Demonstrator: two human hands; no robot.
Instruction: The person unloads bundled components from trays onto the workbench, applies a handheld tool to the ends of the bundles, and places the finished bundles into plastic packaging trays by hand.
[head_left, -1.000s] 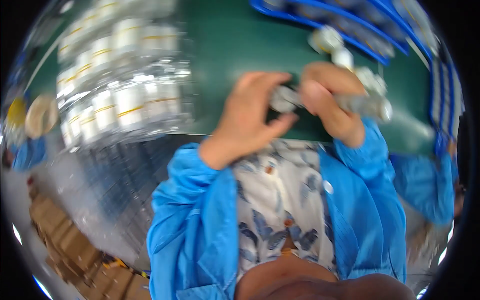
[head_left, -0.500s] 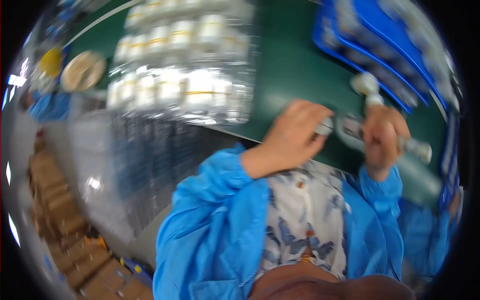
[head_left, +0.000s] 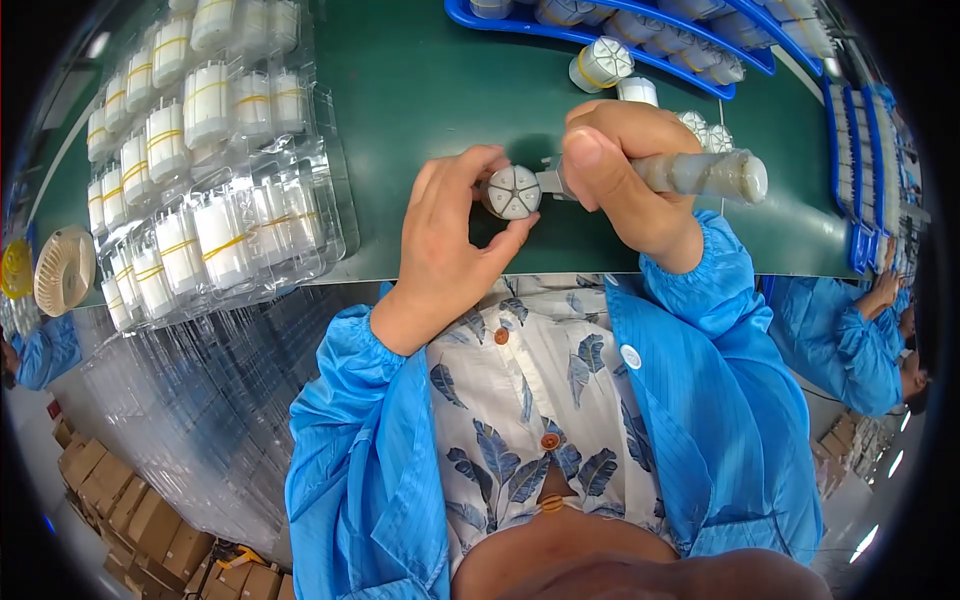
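Here the left hand [head_left: 450, 245] pinches a small white round part [head_left: 514, 192] between thumb and fingertips, holding it just above the near edge of the green desk [head_left: 420, 90], its spoked end face turned up toward the camera. The right hand [head_left: 625, 170] is wrapped tight around a pale, worn tool [head_left: 705, 175] held level, and the tool's metal tip [head_left: 550, 181] touches the right side of the round part (so both hands have their grip closed, one on the part, one on the tool). Both forearms wear blue sleeves. Behind the right hand, a few more white round parts [head_left: 602, 63] stand loose on the desk, near a long blue tray [head_left: 600, 38] filled with others. To the left lie clear plastic trays [head_left: 235, 225] holding rows of white cylinders with yellow bands; they hang over the desk's near edge. A small round fan [head_left: 65, 268] sits at the far left. Cardboard boxes [head_left: 110, 500] are stacked on the floor below. At the right edge another person in a blue sleeve [head_left: 840, 340] is partly in view.
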